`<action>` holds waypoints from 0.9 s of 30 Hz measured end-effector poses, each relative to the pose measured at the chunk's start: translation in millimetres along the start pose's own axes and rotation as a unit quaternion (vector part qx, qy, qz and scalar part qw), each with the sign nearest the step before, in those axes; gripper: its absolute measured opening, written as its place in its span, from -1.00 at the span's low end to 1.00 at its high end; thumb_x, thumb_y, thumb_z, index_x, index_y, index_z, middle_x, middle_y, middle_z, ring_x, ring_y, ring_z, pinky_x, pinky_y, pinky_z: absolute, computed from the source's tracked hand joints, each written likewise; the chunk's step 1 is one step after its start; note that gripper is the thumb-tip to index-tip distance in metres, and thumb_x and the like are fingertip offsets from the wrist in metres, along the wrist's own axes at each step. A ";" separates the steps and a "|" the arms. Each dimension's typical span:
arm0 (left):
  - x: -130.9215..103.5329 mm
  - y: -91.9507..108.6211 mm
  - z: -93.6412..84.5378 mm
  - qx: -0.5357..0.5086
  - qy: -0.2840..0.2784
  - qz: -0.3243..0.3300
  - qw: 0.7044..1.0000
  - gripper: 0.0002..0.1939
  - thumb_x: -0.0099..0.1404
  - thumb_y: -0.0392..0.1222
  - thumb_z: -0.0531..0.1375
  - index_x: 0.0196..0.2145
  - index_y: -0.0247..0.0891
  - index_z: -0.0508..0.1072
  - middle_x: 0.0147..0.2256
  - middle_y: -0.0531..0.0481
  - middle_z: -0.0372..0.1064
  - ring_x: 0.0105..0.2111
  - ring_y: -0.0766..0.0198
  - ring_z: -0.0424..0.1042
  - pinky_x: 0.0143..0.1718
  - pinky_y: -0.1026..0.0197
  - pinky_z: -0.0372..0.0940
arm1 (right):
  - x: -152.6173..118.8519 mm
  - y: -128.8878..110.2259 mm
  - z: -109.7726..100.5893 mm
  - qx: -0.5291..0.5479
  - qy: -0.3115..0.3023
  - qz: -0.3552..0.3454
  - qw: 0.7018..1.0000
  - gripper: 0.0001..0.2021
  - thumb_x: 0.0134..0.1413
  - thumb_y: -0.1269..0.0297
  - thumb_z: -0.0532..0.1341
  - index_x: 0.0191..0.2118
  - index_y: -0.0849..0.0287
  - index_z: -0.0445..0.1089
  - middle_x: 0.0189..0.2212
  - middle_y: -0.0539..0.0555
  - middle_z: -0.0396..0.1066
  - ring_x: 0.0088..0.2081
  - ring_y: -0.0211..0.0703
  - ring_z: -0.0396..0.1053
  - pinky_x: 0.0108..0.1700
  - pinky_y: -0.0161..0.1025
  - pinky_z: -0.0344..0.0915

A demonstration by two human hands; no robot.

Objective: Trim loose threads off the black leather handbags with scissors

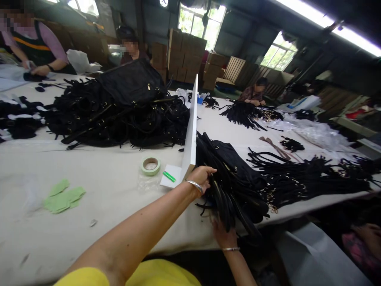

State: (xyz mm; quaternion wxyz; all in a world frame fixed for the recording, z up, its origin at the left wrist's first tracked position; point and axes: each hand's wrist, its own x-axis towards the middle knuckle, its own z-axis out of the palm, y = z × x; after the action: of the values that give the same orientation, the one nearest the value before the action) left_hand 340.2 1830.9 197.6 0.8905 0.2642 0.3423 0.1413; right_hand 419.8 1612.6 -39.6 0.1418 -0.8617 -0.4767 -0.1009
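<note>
A bundle of black bags (pixel 228 159) with straps and small gold fittings lies to the right of an upright white board (pixel 190 131). My left hand (pixel 202 176) grips the near left side of this bundle, close to the board's lower end. Beneath the bundle's front end, at the table edge, is my right hand (pixel 224 233); it holds the bags from below, and its fingers are partly hidden by them. Left of the board rests a large pile of black bags (pixel 119 107).
A tape roll (pixel 151 166), a green cutter (pixel 169 176) and green paper pieces (pixel 64 197) lie on the pale table (pixel 119 226). Black straps with metal clips (pixel 300 184) cover the right side. Co-workers sit or stand across the table; cartons (pixel 184 55) are stacked behind.
</note>
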 end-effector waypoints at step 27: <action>-1.6 7.6 4.3 0.054 0.035 -0.010 0.998 -0.67 0.23 -0.24 0.09 -0.66 -0.26 0.13 -0.66 0.10 0.00 -0.67 0.35 0.07 -0.58 0.24 0.02 | 28.3 -27.5 42.3 -0.035 -0.056 0.155 0.986 -0.63 0.03 0.30 0.26 -0.04 0.36 0.48 -0.01 0.42 0.43 0.09 0.42 0.31 0.13 0.23 0.21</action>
State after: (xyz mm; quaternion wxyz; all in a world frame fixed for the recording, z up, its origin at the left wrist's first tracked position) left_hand 341.5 1834.9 205.6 0.8640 0.3034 0.3826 0.1227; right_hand 412.9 1663.3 -66.5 0.0991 -0.9339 -0.3403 -0.0461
